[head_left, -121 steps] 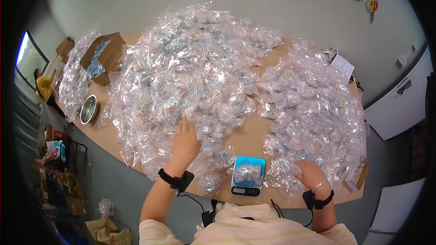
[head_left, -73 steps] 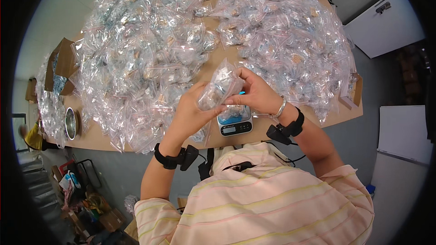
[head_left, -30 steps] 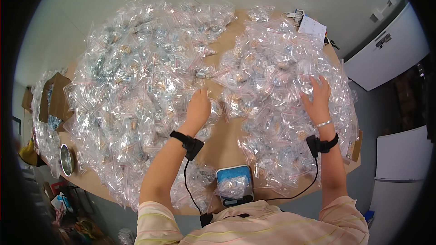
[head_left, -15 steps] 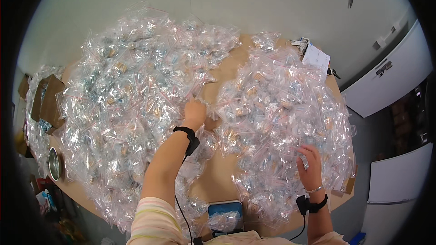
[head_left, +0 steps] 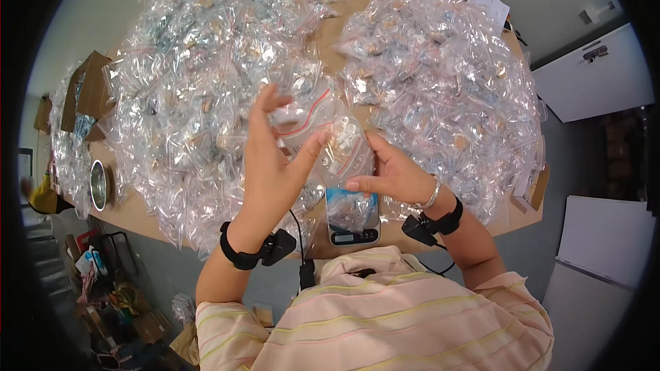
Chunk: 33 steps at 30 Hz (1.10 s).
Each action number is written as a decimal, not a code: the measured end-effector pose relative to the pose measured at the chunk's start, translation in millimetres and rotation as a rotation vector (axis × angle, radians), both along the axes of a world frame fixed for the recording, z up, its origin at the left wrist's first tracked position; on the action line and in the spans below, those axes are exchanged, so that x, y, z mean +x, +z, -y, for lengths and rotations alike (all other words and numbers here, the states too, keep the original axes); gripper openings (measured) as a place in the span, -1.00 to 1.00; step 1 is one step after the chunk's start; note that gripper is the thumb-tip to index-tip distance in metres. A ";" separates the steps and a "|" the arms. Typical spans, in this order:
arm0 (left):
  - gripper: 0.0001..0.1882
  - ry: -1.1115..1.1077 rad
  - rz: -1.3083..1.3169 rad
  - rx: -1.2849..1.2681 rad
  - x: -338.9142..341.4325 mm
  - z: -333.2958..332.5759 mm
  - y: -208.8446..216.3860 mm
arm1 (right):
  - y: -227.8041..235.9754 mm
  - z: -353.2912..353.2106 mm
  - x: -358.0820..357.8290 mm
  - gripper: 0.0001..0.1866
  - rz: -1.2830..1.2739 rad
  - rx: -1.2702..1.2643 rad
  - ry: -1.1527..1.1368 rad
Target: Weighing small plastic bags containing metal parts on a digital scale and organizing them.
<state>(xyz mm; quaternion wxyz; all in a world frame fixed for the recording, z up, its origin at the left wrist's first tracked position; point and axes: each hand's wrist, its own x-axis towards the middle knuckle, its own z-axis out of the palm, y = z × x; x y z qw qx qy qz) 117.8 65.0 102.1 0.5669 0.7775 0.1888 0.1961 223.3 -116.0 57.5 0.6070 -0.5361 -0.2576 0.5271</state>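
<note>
A clear zip bag (head_left: 344, 139) with a red closure strip and small white pieces inside is held up in front of me. My right hand (head_left: 399, 173) grips its right side between thumb and fingers. At the bag's left is my left hand (head_left: 271, 154), fingers spread apart, its thumb lying against the plastic. Below the hands stands a small digital scale (head_left: 355, 237) with a blue top. Another filled clear bag (head_left: 349, 211) rests on that scale.
Heaps of filled clear bags (head_left: 199, 96) cover the table's left, with another heap (head_left: 440, 82) on the right. A strip of brown tabletop (head_left: 337, 31) runs between them. At the left edge are a metal bowl (head_left: 100, 185) and an open cardboard box (head_left: 95, 89).
Both hands have come together over the scale, the left drawing back from the left heap and the right moving leftward. A zip bag is now held up between them. The view has tilted down.
</note>
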 end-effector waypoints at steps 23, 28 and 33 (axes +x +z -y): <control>-0.40 -0.258 -0.949 0.144 -151.7 6.9 -109.6 | -179.2 51.0 -108.3 -0.26 1.494 -0.289 0.097; -0.46 -0.384 -0.679 0.095 -130.9 32.0 -187.2 | -174.8 58.8 -82.2 -0.49 1.052 -0.591 0.273; -0.54 -0.369 -0.733 -0.590 -87.2 61.0 -230.7 | -81.0 98.2 14.2 -0.57 1.089 -0.438 -0.130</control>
